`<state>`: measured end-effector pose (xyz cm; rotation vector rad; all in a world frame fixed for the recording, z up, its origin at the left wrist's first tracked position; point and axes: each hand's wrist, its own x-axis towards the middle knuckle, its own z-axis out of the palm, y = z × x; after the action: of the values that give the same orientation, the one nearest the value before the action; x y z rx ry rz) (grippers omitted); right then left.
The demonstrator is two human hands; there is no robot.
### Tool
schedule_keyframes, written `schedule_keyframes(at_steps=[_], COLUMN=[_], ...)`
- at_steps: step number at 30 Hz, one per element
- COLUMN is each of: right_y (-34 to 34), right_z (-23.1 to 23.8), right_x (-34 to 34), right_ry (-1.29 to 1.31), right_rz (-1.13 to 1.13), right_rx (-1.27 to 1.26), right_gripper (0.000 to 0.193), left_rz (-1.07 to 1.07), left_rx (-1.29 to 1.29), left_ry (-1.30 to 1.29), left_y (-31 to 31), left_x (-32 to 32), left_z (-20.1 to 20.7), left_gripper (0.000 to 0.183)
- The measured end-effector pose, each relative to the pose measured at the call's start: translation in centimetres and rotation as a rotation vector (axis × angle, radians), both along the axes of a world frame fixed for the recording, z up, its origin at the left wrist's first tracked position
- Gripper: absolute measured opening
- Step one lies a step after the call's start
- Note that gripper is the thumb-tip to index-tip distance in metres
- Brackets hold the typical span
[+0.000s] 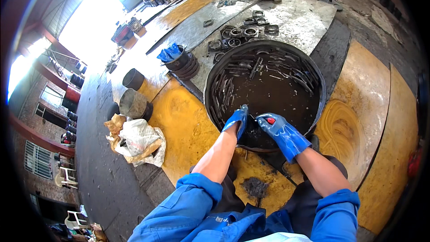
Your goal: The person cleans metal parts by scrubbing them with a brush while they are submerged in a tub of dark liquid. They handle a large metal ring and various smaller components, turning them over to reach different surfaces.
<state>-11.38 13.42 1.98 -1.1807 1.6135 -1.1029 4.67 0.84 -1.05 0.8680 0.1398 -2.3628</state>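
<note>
Both my hands wear blue rubber gloves and are over the near side of a large round tub (320,101) of dark, murky liquid. My right hand (277,130) is closed around a small tool with a red handle (270,120); its working end is too small to make out. Close by on the left, my left hand (239,120) has its fingers pressed together, and whatever they pinch is hidden. Dark, slim metal pieces (224,90) line the tub's left inner wall. More curved metal strips (301,80) lie along its far and right sides, partly in the liquid.
Dark square metal parts with round holes (250,32) sit beyond the tub. At left stand a dark bucket (181,60) with blue gloves on it, a grey metal pot (133,103) and a crumpled white sack (141,136). Yellow-stained sheets (354,121) cover the floor.
</note>
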Motion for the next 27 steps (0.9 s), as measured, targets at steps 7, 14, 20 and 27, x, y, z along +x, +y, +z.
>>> schedule_keyframes(at_steps=[7,14,20,27], right_y=[0.4,-1.6,-1.6,-2.3], right_z=[-0.1,-4.3,-6.1,-6.6], right_x=[0.0,-5.3,-9.0,-9.1], right_ry=[-0.127,-0.066,-0.012,0.459], right_rz=[-0.089,-0.277,-0.421,-0.254], right_rx=[-0.105,-0.079,0.136,0.312], right_gripper=[0.025,0.019,0.026,0.036], left_rz=[-0.332,-0.699,-0.730,-0.495], left_rx=[-0.447,-0.814,-1.111,-1.147], left_ry=[-0.516,-0.808,-1.228,-1.143], left_y=[0.3,1.3,1.6,0.4], left_x=[-0.4,-5.4,-8.7,-6.9], left_z=[0.8,-1.4,-6.9,-8.1], left_gripper=[0.058,0.047,0.042,0.035])
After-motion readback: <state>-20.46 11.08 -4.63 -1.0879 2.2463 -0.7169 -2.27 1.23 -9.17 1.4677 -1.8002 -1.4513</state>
